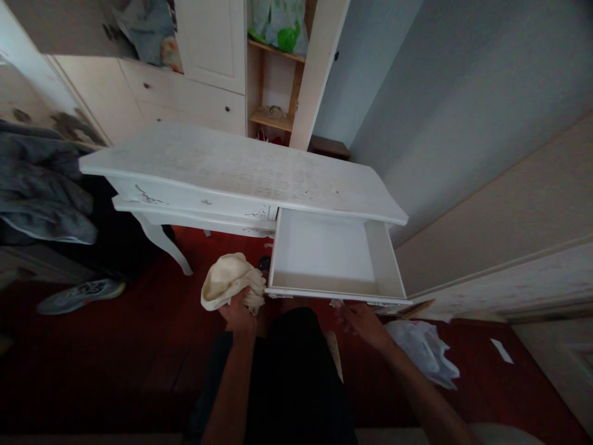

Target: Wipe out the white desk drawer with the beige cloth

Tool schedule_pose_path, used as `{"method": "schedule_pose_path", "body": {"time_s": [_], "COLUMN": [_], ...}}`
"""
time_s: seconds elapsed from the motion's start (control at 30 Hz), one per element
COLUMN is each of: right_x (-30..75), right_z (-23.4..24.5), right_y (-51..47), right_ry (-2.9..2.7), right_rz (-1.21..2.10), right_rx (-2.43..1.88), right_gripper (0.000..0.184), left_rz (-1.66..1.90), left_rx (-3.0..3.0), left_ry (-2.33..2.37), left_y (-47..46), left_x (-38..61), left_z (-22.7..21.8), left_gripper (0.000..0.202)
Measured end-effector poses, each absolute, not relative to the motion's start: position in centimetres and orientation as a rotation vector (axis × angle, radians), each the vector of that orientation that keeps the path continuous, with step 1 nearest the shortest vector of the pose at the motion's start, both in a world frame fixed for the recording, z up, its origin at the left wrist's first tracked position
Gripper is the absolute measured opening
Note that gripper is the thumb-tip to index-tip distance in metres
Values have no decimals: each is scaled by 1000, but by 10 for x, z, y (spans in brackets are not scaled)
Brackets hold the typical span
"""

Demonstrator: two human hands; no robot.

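A bunched cream cloth [230, 279] is in my left hand [239, 312], just left of the pulled-out drawer [327, 247]. That drawer belongs to a white table [241, 161] with carved trim and curved legs, and nothing lies inside it. My right hand [359, 321] is at the lower front edge of the drawer, its fingers pinched on a small drawer handle [334, 303]. The table's left drawer [185, 198] is closed. Dusty smudges mark the tabletop.
A grey-white shoe [81, 295] and a clear plastic bag [424, 349] lie on the red floor. Dark clothes [41, 185] are heaped at the left. Behind the table stands a wardrobe [210, 49] with open shelves [273, 117]. A wall [482, 154] runs along the right.
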State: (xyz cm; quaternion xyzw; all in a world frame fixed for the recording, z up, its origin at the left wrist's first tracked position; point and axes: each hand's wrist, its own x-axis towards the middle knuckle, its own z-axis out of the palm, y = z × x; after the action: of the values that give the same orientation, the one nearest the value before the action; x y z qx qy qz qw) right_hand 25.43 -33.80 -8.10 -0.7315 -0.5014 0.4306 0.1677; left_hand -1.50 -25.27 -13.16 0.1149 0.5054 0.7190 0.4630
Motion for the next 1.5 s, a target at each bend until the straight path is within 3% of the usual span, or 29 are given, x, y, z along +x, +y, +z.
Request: {"method": "schedule_pose_path", "body": {"time_s": [0.17,0.4,0.53,0.73,1.0,1.3,1.5], "right_x": [252,239,235,232,214,183,219], "right_z": [-91,-106,-105,-99,-105,-117,-98], "right_y": [-345,-349,-354,-377,-396,-406,-454], "right_ry": [-1298,-1053,-1028,-941,-642,-438,-247], "right_rz": [1134,1235,1284,1272,1363,1220,1025], "right_rx": [-2095,-1782,-1739,-1623,-1266,-1146,-1156], "right_gripper": [72,63,68,79,84,70,61], "left_rz": [1788,1733,1701,1349,1208,1142,866], "left_rx": [173,79,78,150,253,475,693], "left_ry": [1356,1370,1301,976,963,1080,907], "left_y": [-291,-309,-320,-339,-351,-378,-401], "left_x": [-6,36,75,128,133,108,131], "left_z": [-110,-102,-97,-98,-92,-95,-91], "left_gripper": [46,21,26,30,33,43,39]}}
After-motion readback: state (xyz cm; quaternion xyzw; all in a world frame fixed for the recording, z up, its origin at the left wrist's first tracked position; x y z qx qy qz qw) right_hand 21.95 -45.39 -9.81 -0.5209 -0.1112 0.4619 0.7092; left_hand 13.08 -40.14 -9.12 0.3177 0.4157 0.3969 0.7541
